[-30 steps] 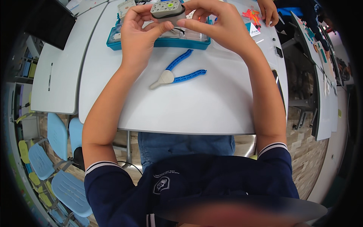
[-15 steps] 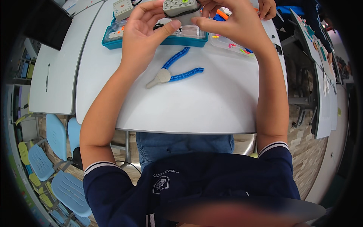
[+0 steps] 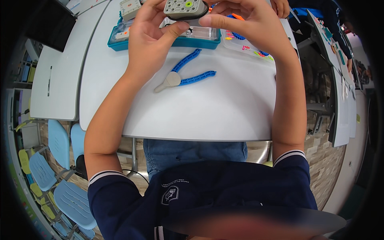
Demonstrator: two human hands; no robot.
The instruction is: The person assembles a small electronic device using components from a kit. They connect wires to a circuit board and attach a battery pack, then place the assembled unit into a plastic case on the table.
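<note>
Up at the top edge of the view, a grey block with rows of holes and a green piece set in its face is held between my hands. A black band runs round its lower edge. My left hand grips it from the left, fingers behind it and thumb below. My right hand is at its right side, thumb tip against the band; its other fingertips are partly hidden. Below them, a pair of toy-like pliers with blue handles and a grey nose lies spread on the white table.
Behind my hands sits a teal tray of parts, with a grey box beside it. To its right is a clear tray with small coloured pieces. Another person's hand shows at the far right. Blue chairs stand at left.
The grey block has shifted slightly left and up and tilted, showing less of its lower side. My right hand has moved a little with it. The pliers have stayed put.
</note>
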